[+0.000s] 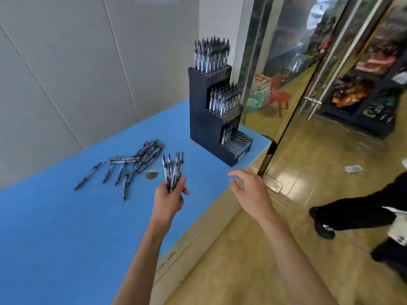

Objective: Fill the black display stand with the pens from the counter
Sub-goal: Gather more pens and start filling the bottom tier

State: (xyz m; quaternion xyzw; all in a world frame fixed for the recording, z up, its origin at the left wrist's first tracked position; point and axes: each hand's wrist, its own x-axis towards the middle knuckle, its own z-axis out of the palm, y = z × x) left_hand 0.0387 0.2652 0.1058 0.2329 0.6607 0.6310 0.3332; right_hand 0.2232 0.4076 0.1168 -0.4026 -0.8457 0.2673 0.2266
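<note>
Head view: left hand grips a bundle of pens upright, fingers curled round the lower ends, tips fanned upward above the blue counter. Right hand is off the counter's right edge, fingers relaxed and slightly spread, holding nothing.

Black display stand sits at the far right corner of the counter — three stepped tiers. Top tier pens pack it densely; middle tier pens also look full. Bottom tier shows mostly bare holes, with a few pens standing at its back left.

Loose pens lie in a scattered pile on the counter, left of the held bundle and well apart from the stand; several are strewn singly toward the near left. A small round brownish mark or object lies just beside the pile — cannot tell what it is.

Another person's dark-clothed legs stand on the floor at right.
</note>
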